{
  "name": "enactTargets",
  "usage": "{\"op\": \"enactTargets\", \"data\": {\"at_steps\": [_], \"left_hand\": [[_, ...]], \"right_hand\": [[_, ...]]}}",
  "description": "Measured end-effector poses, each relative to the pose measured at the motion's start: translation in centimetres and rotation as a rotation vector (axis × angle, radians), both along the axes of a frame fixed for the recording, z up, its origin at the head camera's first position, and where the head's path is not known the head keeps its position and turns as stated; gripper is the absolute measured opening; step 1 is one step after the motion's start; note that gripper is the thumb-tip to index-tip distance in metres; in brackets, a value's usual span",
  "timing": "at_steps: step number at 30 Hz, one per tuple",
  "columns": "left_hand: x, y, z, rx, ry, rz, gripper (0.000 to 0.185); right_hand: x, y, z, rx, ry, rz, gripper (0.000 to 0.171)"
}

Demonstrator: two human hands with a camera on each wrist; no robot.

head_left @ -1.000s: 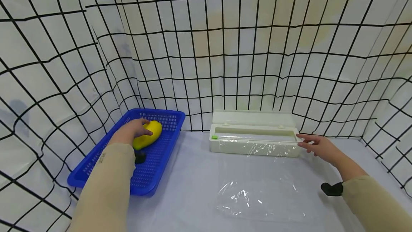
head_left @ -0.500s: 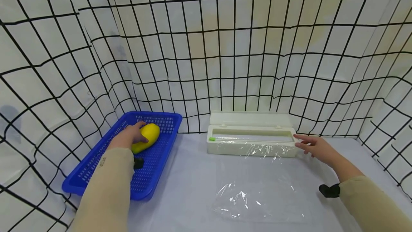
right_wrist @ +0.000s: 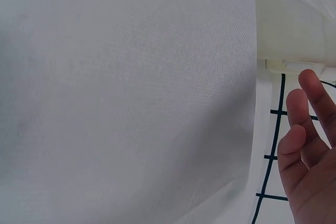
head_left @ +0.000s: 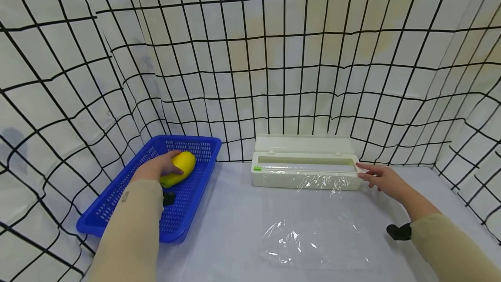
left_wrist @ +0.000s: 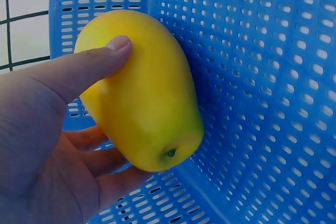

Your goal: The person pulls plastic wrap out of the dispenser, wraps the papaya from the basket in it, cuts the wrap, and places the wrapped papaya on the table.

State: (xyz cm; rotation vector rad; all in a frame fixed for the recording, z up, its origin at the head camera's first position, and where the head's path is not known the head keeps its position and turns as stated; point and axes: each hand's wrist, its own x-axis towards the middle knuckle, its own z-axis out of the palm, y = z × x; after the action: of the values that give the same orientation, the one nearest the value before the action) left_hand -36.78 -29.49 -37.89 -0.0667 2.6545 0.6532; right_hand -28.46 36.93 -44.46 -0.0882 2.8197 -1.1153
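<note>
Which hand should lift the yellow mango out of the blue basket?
Probably the left hand: its fingers already curl around the mango inside the basket. The right hand is open, far off beside the white box.

No writing, label, brand, number or sign is showing clearly enough to read in any of the views. A small dark mark is sitting on the left sleeve [head_left: 124, 195] in the head view, but it is too small and blurred to make out.
</note>
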Motion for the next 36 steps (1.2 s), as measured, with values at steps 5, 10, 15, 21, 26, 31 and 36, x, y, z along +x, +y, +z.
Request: {"op": "enactTargets", "data": {"at_steps": [5, 10, 15, 21, 26, 31, 36], "left_hand": [[0.4, -0.2, 0.4, -0.019, 0.023, -0.021, 0.086], [0.4, -0.4, 1.1, -0.033, 0.106, -0.048, 0.084], [0.5, -0.2, 2.4, -0.049, 0.242, -0.091, 0.084], [1.3, 0.6, 4.0, -0.002, 0.334, -0.143, 0.082], [2.3, 1.6, 5.3, 0.001, 0.408, -0.183, 0.081], [3.4, 3.1, 6.6, 0.010, 0.463, -0.230, 0.082], [4.9, 5.8, 7.4, 0.041, 0.483, -0.270, 0.085]], "right_hand": [[-0.3, -0.2, 0.0, -0.008, -0.008, 0.001, 0.072], [-0.2, -0.3, 0.1, -0.008, -0.022, -0.004, 0.072], [0.2, -0.4, 0.3, -0.012, -0.031, -0.016, 0.072], [0.5, -0.2, 0.3, -0.003, -0.027, -0.007, 0.072], [0.6, -0.2, 0.2, -0.001, -0.023, 0.009, 0.071], [0.6, -0.3, 0.1, -0.004, -0.035, 0.004, 0.072], [0.6, -0.7, 0.2, -0.009, -0.050, -0.004, 0.072]]}}
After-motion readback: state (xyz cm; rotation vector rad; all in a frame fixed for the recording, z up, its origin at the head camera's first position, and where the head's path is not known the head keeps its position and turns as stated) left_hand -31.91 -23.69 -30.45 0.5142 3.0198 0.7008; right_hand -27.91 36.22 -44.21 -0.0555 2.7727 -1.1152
